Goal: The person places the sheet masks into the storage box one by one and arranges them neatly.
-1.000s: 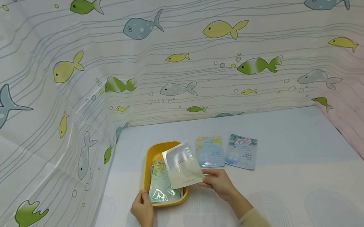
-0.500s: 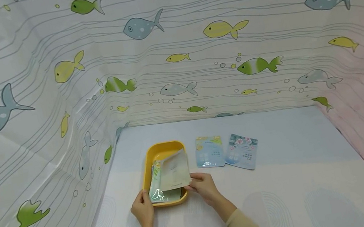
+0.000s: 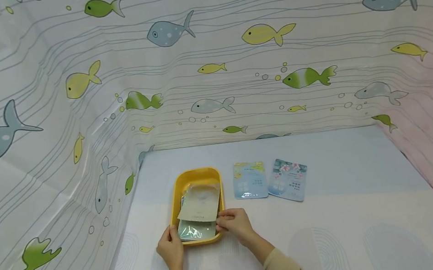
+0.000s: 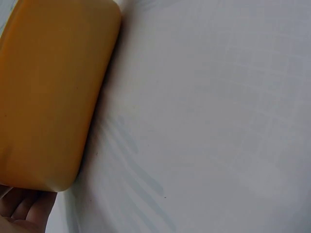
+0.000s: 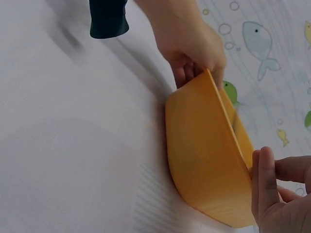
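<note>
A yellow plastic tray (image 3: 216, 179) sits on the table, holding several flat sachets that look like sheet-mask packets. Uppermost lies a pale silvery-cream sachet (image 3: 199, 204), slanted over a shiny light green sachet (image 3: 197, 231). My left hand (image 3: 171, 246) pinches the tray's left rim near its front corner, thumb at the rim and the other fingers against the outer wall. My right hand (image 3: 235, 225) is at the tray's front right corner, fingertips right beside the cream sachet's lower corner. In the right wrist view, the right hand's fingers (image 5: 262, 179) are fairly straight by the rim.
Right of the tray lie a blue sachet with yellow flowers (image 3: 250, 181) and a blue sachet with pink flowers (image 3: 288, 180). A fish-patterned cloth (image 3: 249, 70) hangs behind and along both sides of the white table (image 3: 347, 209).
My right hand has moved left, bringing the cream sachet from above the tray's right side down into it, where it lies askew. My left hand stays on the tray's rim.
</note>
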`<state>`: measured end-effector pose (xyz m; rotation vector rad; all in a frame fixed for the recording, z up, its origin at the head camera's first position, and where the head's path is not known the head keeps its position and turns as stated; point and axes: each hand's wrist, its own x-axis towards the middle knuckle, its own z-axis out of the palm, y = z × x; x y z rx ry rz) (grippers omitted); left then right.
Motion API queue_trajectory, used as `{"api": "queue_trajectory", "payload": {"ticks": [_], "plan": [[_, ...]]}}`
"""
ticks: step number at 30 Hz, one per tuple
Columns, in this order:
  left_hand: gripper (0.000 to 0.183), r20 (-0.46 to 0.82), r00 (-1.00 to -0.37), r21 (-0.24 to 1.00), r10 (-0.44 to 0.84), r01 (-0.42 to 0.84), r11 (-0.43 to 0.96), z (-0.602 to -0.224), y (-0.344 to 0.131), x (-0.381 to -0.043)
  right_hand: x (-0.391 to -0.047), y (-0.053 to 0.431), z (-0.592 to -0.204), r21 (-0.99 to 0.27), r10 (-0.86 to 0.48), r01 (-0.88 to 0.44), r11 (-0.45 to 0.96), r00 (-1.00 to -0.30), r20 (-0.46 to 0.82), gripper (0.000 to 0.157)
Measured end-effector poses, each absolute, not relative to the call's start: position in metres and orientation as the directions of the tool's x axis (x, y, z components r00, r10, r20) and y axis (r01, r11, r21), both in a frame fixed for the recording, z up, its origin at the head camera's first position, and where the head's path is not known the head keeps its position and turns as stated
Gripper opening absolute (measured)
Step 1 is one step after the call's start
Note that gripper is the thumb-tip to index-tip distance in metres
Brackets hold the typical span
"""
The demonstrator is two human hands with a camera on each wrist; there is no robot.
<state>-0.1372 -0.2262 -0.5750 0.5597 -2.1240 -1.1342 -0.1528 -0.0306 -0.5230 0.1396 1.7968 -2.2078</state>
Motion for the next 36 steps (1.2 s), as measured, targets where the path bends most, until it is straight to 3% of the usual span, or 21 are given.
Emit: {"api": "queue_trajectory", "payload": {"ticks": [18, 36], "plan": [[0.020, 0.306, -0.715, 0.855, -0.629, -0.085, 0.512, -0.574, -0.227, -0.138, -0.155, -0.006, -0.525, -0.966, -0.192, 0.218, -0.137, -0.963, -0.191, 0.032], [0.018, 0.337, -0.693, 0.844, -0.637, -0.077, 0.531, -0.576, -0.227, -0.140, -0.167, 0.053, -0.541, -0.971, 0.055, 0.210, -0.115, -0.975, -0.217, 0.032]]}}
